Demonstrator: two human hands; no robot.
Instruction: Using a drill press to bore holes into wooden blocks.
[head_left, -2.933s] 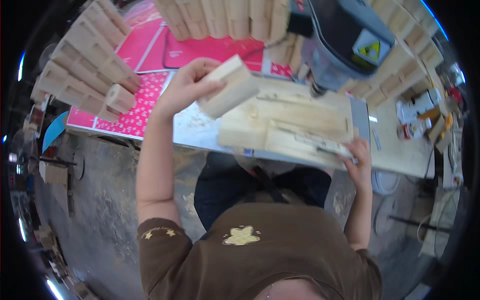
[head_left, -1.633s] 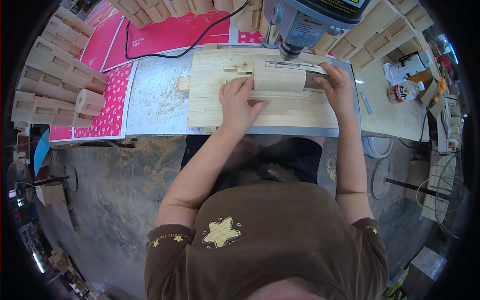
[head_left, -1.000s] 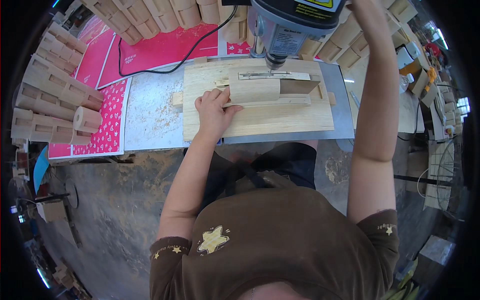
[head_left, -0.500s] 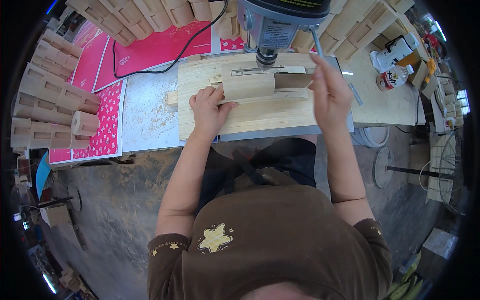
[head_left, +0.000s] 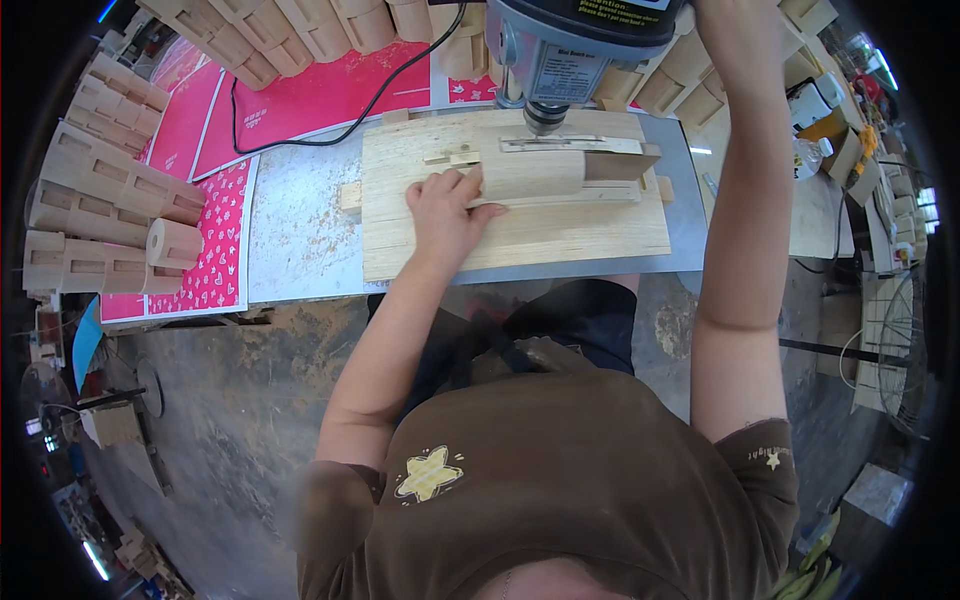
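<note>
A pale wooden cylinder [head_left: 532, 174] lies sideways between wooden guide strips on a flat wooden board [head_left: 520, 236]. My left hand [head_left: 447, 212] grips its left end, fingers curled over and thumb along the near side. Above the cylinder hangs the metal chuck [head_left: 545, 119] of a grey-blue bench drill press [head_left: 575, 65]; whether a bit touches the wood is hidden. My right hand [head_left: 738, 25] is raised beside the drill head at the upper right, its fingers cut off by the picture's edge. A brown wooden block [head_left: 615, 166] sits at the cylinder's right end.
Wooden cylinders with rectangular recesses stand stacked at the left [head_left: 110, 210] and along the back. A black cable [head_left: 370, 105] crosses pink printed sheets [head_left: 320, 100]. Sawdust lies on the tabletop [head_left: 300, 215]. A plastic bottle [head_left: 810, 155] stands at the right.
My right hand has gone from beside the board up to the drill head's right side. My left hand and the cylinder have shifted right along the board, under the chuck.
</note>
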